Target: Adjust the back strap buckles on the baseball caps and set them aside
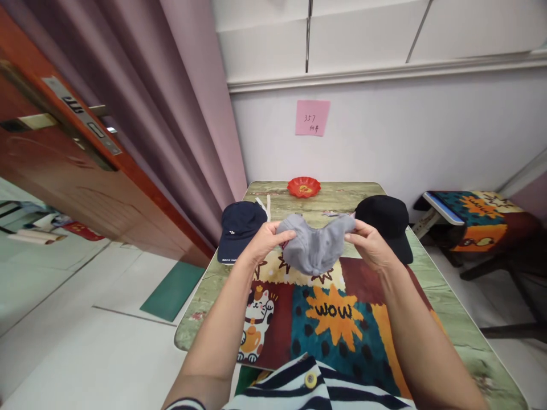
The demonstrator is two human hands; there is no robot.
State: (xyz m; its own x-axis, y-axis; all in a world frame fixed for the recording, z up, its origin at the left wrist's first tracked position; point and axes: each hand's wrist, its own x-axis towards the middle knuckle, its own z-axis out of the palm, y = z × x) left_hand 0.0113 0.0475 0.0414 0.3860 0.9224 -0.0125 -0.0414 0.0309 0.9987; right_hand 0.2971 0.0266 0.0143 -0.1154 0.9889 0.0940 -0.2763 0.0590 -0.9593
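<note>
A grey cap [314,245] hangs in the air over the table, stretched between my two hands. My left hand [269,242] pinches its left edge between thumb and fingers. On the opposite edge, my right hand [367,242] has the same kind of pinch. The cap's crown sags toward me, and its brim cannot be made out. Beside my left hand a navy cap [241,228] with white straps rests on the table. Behind my right hand lies a black cap [384,219], partly covered by that hand.
A red scalloped dish [303,187] stands at the table's far end. A colourful mat [333,319] with "WOW" lettering covers the near part of the wood-patterned table [200,302]. To the left is an open door [106,188]; a dark stool [508,279] stands right.
</note>
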